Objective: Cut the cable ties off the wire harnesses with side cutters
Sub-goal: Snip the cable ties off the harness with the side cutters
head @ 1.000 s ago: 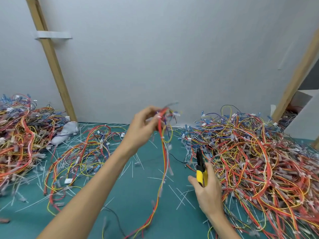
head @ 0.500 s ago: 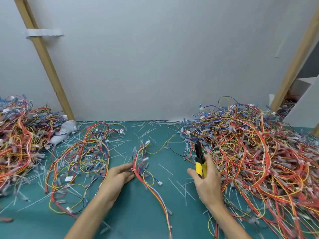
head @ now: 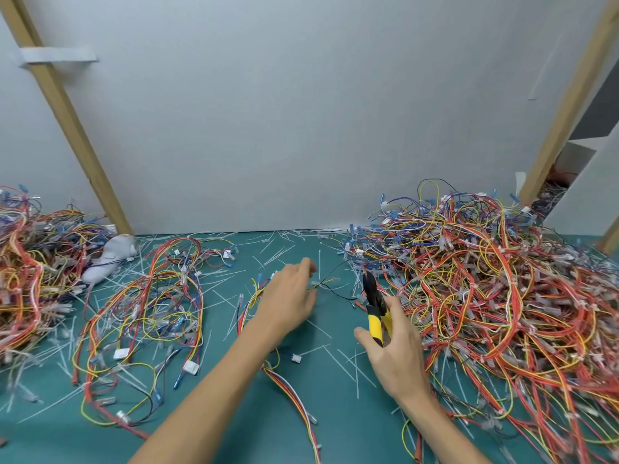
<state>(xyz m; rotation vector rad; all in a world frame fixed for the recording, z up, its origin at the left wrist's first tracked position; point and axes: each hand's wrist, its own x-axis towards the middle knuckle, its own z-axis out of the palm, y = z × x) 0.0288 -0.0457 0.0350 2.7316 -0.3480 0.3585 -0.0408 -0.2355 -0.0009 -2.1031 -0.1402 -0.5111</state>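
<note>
Just above the green mat (head: pixel 348 426), yellow-gripped cutters (head: pixel 373 304) with slim black jaws stand upright, the right hand's (head: pixel 397 358) fingers curled round the grips. The left hand (head: pixel 288 303) lies palm down on a thin red-and-yellow harness (head: pixel 291 396), fingers bent; whether pinching, I cannot tell. Stiff white tie offcuts (head: pixel 338 361) litter the mat beside a tangled pile (head: pixel 502 296).

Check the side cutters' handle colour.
Side cutters: yellow handles, black head. Head view.

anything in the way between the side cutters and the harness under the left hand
Nothing solid. Between the side cutters in the right hand and the harness lie only green mat, loose cut ties and one thin black wire. The left hand itself covers part of the harness.
</note>
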